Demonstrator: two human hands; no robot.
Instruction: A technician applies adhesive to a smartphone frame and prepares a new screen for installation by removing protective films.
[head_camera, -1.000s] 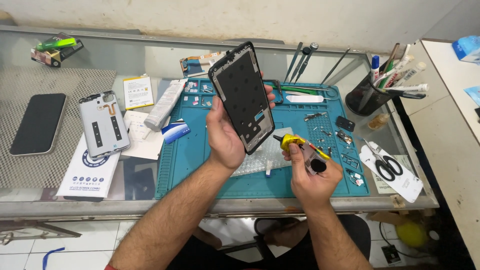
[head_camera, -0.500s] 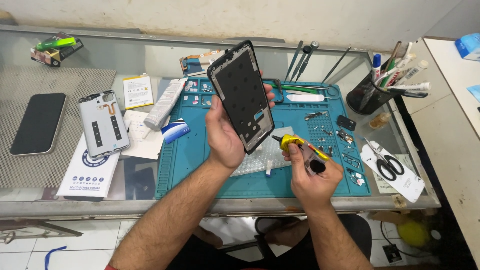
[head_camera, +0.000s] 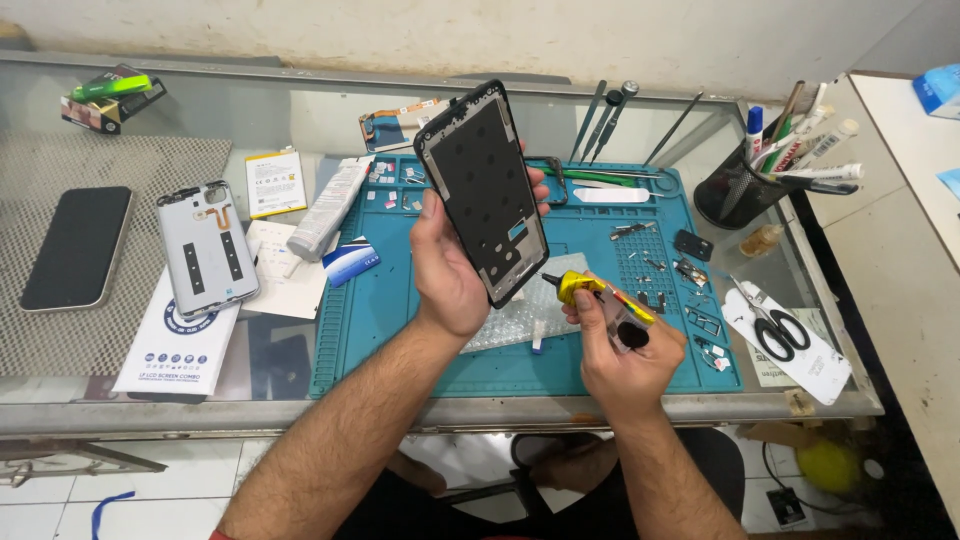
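My left hand (head_camera: 452, 272) holds a black phone frame (head_camera: 482, 188) upright and tilted, above the blue work mat (head_camera: 400, 330). My right hand (head_camera: 622, 352) grips a small glue tube (head_camera: 605, 305) with a yellow collar and a black nozzle. The nozzle tip points left at the lower right edge of the frame, almost touching it. A piece of bubble wrap (head_camera: 520, 325) lies on the mat under both hands.
A grey phone back cover (head_camera: 205, 248) and a dark phone (head_camera: 78, 246) lie at the left. Small parts and screws are spread over the mat's right side. Scissors (head_camera: 770, 325), a black mesh pen cup (head_camera: 735, 195) and tweezers (head_camera: 605, 120) sit at the right and back.
The frame and the glue tube stay almost still; the nozzle tip has crept slightly closer to the frame's lower edge.
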